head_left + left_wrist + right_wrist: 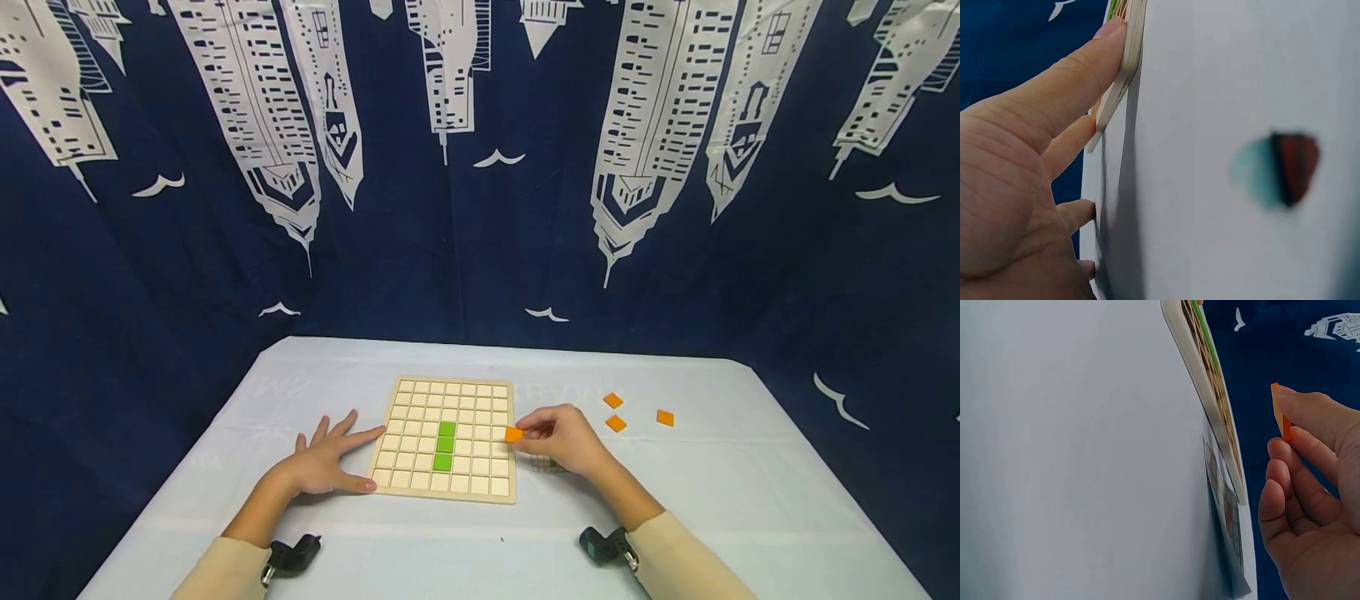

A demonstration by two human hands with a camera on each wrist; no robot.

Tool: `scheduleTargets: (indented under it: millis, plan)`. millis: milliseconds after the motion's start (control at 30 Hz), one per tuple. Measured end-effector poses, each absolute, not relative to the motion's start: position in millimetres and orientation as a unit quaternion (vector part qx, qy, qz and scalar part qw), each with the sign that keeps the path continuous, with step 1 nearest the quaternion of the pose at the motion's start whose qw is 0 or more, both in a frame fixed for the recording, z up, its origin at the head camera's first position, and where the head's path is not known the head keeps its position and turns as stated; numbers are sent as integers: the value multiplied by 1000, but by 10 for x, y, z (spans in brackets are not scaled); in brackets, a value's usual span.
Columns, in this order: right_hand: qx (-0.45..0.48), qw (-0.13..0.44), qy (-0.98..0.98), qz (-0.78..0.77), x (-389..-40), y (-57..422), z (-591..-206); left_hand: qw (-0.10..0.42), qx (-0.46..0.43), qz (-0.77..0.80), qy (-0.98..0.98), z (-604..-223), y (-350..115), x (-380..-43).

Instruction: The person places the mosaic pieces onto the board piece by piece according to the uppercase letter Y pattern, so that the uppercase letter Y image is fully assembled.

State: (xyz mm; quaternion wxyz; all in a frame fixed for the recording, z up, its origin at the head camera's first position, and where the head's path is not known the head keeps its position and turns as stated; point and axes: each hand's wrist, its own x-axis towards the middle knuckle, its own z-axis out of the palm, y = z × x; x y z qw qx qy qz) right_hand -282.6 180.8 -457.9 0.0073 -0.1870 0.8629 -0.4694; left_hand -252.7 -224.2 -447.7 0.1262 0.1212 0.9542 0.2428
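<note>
Clearly, at the lower left of the head view, my left hand [318,467] lies with its fingers spread, thumb and forefinger touching the left edge of the grid board [450,496]; I'd say they are there to keep it from sliding on the white table [420,550]. The board, low in the middle of the frame, looks like pale wood: flat, square-cornered, with raised rims around rows of cream cells. Near its centre three green squares [444,444] sit in a column, matt and smooth-looking, each filling one cell. Just right of centre, at the board's right rim, I hold an orange tile [513,434] between the thumb and fingertips of my right hand [566,437], the other fingers loosely curled; gripping by the edges probably leaves its faces free. It is thin, flat and crisp-edged, perhaps plastic or painted wood. Beneath that hand lies a thin grid card [547,464], mostly hidden, likely kept close for reference. Farther right, three loose orange tiles [616,423] lie apart at differing angles, apparently within easy reach.
</note>
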Motion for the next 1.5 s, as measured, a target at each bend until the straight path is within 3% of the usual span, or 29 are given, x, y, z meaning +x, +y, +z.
scheduleTargets:
  millis: [1500]
  plan:
    - [-207, -17, 858, -470, -3247, 1000, -4522, 123, 126, 241, 954, -4495, -2258, -2530]
